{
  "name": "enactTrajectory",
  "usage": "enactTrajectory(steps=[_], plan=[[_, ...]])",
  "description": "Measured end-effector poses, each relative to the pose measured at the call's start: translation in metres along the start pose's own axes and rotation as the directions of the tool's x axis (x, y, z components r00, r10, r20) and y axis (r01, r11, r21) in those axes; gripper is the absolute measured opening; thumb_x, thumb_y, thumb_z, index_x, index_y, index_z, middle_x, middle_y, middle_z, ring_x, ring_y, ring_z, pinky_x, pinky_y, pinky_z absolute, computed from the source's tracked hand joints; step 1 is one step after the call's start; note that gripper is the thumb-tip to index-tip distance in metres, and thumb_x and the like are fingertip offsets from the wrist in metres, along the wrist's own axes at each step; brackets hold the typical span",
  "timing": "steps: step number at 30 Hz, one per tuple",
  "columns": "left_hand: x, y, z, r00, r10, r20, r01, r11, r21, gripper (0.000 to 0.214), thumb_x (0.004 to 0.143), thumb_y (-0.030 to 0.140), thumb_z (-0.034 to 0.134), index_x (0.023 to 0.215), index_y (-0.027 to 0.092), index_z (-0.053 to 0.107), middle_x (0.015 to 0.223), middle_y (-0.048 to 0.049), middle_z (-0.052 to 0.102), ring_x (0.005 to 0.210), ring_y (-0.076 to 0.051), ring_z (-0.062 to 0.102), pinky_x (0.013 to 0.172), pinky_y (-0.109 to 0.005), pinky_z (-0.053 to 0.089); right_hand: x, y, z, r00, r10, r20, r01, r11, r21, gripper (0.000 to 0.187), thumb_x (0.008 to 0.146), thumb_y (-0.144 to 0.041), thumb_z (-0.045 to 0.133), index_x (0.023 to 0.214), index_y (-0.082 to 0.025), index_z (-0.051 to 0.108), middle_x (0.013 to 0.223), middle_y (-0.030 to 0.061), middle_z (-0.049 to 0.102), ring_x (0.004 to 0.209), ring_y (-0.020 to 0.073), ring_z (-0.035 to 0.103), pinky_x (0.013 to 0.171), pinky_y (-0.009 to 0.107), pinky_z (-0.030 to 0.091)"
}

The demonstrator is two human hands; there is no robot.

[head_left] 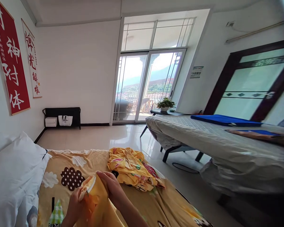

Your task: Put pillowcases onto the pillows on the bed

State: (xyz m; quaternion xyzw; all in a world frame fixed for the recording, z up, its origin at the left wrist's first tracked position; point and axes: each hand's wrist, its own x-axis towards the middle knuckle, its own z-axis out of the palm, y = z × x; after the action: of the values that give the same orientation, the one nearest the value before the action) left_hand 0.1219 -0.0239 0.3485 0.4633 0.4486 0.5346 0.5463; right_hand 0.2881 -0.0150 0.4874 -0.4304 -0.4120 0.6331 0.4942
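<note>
The yellow cloth (100, 205) is located at the near side of the bed, suspended between the person's two hands and draped downward past the lower border of the view; its lower end is cut off, so its full length cannot be determined; the left hand (73, 203) is clamped on the bunched upper-left edge; the right hand (112, 186) is clamped on the top edge, set slightly farther forward, with its fingertips together on the fabric; the governing relation is as follows: the white strip (92, 185) lies between the two grips, its long axis slanting from near the right fingertips down toward the left hand, which is the nearer hand at its lower end; the body of the cloth falls from both grips toward the wearer; the printed bed cover (92, 157) extends beneath and beyond the hands, with the white pillow (21, 170) at left; the crumpled yellow heap (127, 164) rests on the cover, ahead of and to the right of the right hand; farther right stands a plastic-covered mattress (177, 129); at the far wall are a black rack (61, 113) and a sliding glass door (147, 88).
</note>
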Motion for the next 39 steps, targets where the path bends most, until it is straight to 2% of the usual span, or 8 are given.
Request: enactTrajectory(steps=[6,10,13,19,23,26,32,39], plan=[[0.001,0.022,-0.033,0.977,-0.193,0.090,0.203,0.973,-0.115,0.024,0.061,0.033,0.062,0.077,0.018,0.071,0.072,-0.0025,0.073,0.077,-0.025,0.066,0.077,-0.035,0.049,0.038,-0.006,-0.073,0.963,-0.246,-0.108,0.182,0.894,-0.410,0.047,0.059,-0.065,0.066,0.056,-0.022,0.048,0.051,-0.0048,0.047,0.050,0.0110,0.042,0.050,0.026,0.034],[-0.012,0.052,-0.038,0.880,-0.338,0.334,0.430,0.866,-0.256,0.022,0.060,0.027,0.063,0.076,0.014,0.072,0.074,-0.0060,0.075,0.073,-0.021,0.068,0.072,-0.028,0.049,0.052,0.016,-0.097,0.924,-0.337,-0.180,0.190,0.813,-0.551,0.046,0.045,-0.061,0.072,0.047,-0.022,0.047,0.049,-0.0031,0.046,0.053,0.0133,0.041,0.053,0.028,0.031],[-0.014,0.065,-0.031,0.860,-0.354,0.367,0.489,0.777,-0.396,0.030,0.066,0.039,0.067,0.077,0.012,0.073,0.075,-0.0094,0.075,0.080,-0.024,0.071,0.079,-0.030,0.051,0.035,0.034,-0.085,0.918,-0.374,-0.131,0.229,0.770,-0.595,0.043,0.052,-0.063,0.070,0.060,-0.021,0.062,0.069,0.0040,0.064,0.068,0.0204,0.055,0.062,0.031,0.039],[-0.015,0.075,-0.003,0.849,-0.196,0.491,0.452,0.751,-0.481,0.058,0.068,0.058,0.068,0.100,0.011,0.074,0.098,-0.0139,0.076,0.109,-0.035,0.066,0.103,-0.044,0.045,-0.025,0.042,-0.043,0.917,-0.239,0.319,0.386,0.731,-0.562,0.052,0.086,-0.067,0.044,0.093,-0.021,0.069,0.087,0.0075,0.070,0.079,0.0216,0.060,0.075,0.033,0.045],[-0.022,0.078,0.011,0.795,-0.162,0.584,0.469,0.775,-0.424,0.068,0.066,0.062,0.070,0.111,0.011,0.072,0.108,-0.0147,0.074,0.116,-0.037,0.062,0.107,-0.047,0.041,-0.034,0.036,-0.026,0.941,-0.222,0.256,0.338,0.680,-0.651,0.047,0.077,-0.064,0.057,0.082,-0.018,0.066,0.076,0.0047,0.063,0.072,0.0192,0.052,0.068,0.030,0.041],[-0.024,0.077,0.011,0.819,-0.159,0.552,0.437,0.795,-0.420,0.065,0.071,0.059,0.070,0.115,0.011,0.070,0.111,-0.0157,0.074,0.119,-0.037,0.061,0.109,-0.049,0.040,-0.031,0.031,-0.019,0.954,-0.194,0.229,0.298,0.706,-0.643,0.043,0.077,-0.059,0.056,0.066,-0.018,0.056,0.065,0.0000,0.050,0.067,0.0155,0.042,0.064,0.028,0.035],[-0.019,0.071,-0.034,0.925,-0.206,0.320,0.355,0.771,-0.529,0.058,0.067,0.054,0.077,0.108,0.014,0.074,0.111,-0.0148,0.074,0.124,-0.037,0.058,0.112,-0.049,0.038,-0.022,0.031,-0.034,0.942,-0.210,0.262,0.329,0.738,-0.589,0.054,0.078,-0.067,0.053,0.055,-0.020,0.038,0.060,-0.0034,0.032,0.063,0.0123,0.030,0.060,0.026,0.028],[-0.035,0.056,-0.060,0.922,-0.192,0.336,0.359,0.749,-0.557,0.059,0.071,0.060,0.069,0.112,0.018,0.073,0.118,-0.0117,0.072,0.132,-0.036,0.052,0.116,-0.050,0.034,-0.001,0.076,-0.049,0.965,-0.225,0.136,0.259,0.902,-0.346,0.062,0.068,-0.079,0.059,0.056,-0.019,0.050,0.056,-0.0032,0.038,0.056,0.0118,0.037,0.053,0.026,0.031]])
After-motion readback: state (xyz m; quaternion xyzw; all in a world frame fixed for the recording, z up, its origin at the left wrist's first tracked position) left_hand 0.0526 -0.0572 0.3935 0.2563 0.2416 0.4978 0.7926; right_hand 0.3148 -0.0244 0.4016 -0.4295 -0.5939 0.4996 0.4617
